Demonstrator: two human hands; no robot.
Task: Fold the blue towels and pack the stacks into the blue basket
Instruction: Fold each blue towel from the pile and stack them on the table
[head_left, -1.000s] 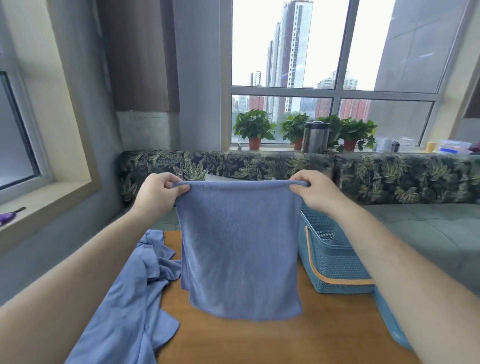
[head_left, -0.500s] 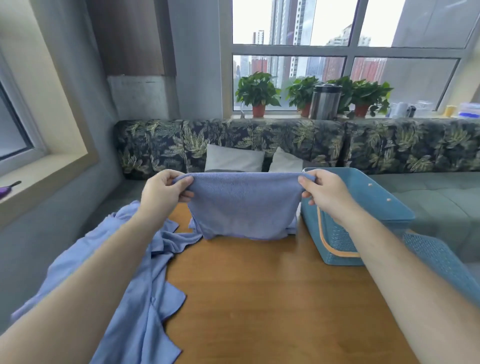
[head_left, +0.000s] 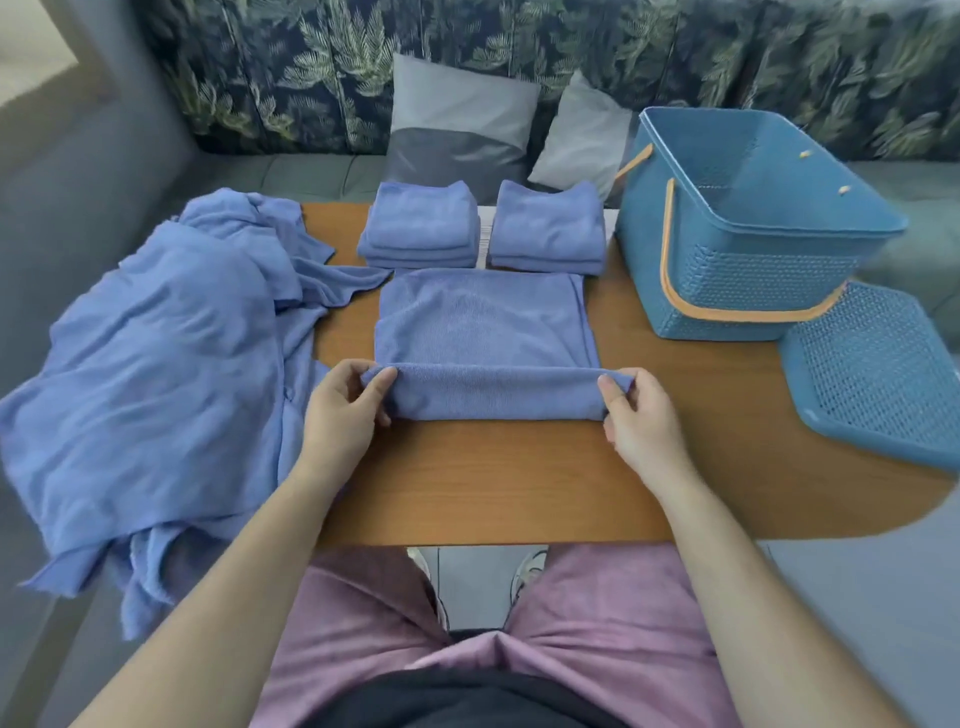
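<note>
Left hand (head_left: 340, 410) and right hand (head_left: 641, 415) pinch the near corners of the towel (head_left: 483, 322). Folded stacks (head_left: 421, 228) lie at twelve o'clock, the basket (head_left: 737, 280) at two o'clock.

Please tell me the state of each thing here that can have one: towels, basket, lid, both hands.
Towel in front: flat on the table, near edge lifted and turned over.
Left hand: pinches its left near corner.
Right hand: pinches its right near corner.
Left stack: folded, not packed.
Right stack: folded, not packed.
Towel pile: unfolded, crumpled.
Blue basket: open, no towels visible inside.
Lid: off, lying beside the basket.
</note>
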